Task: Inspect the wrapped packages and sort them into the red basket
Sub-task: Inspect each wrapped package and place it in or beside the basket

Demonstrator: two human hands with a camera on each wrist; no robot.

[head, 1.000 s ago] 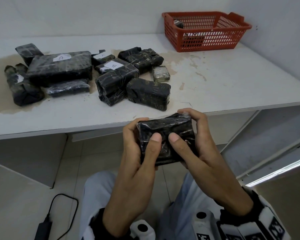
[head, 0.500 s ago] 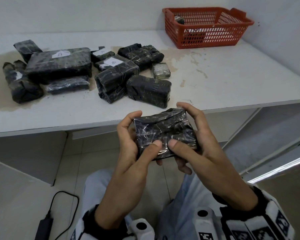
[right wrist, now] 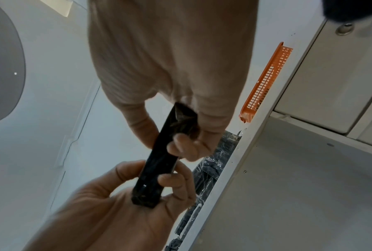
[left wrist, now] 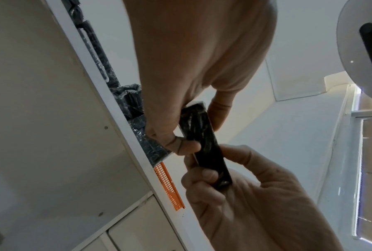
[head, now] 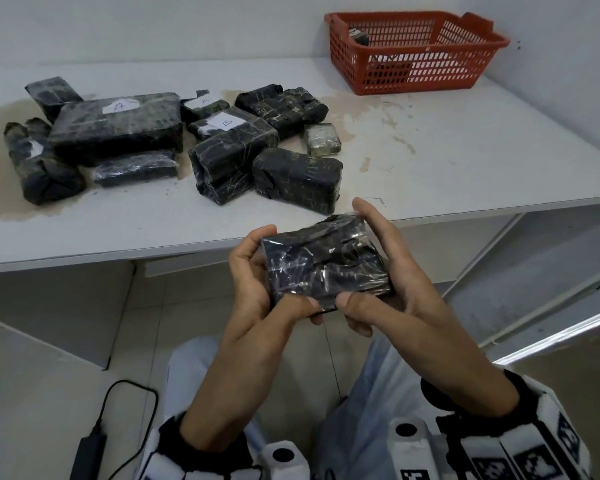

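I hold a small black film-wrapped package (head: 323, 265) in both hands, in front of the table's near edge and above my lap. My left hand (head: 257, 271) grips its left end and my right hand (head: 392, 268) its right end, both thumbs on the near edge. The wrist views show the package edge-on (left wrist: 204, 146) (right wrist: 159, 158), pinched between thumbs and fingers. Several more black wrapped packages (head: 118, 129) lie grouped on the left half of the white table (head: 465, 161). The red basket (head: 430, 74) stands at the far right corner with a dark package (head: 359, 36) inside.
A small clear-wrapped packet (head: 322, 139) lies at the right of the pile. Walls close in behind and to the right of the basket. A black adapter and cable (head: 94, 441) lie on the floor at the left. A shelf frame (head: 499, 258) runs under the table's right side.
The package has tipped so its broad face shows more, and both hands have risen with it toward the table edge. My thumbs have slid from the face down to its near edge.
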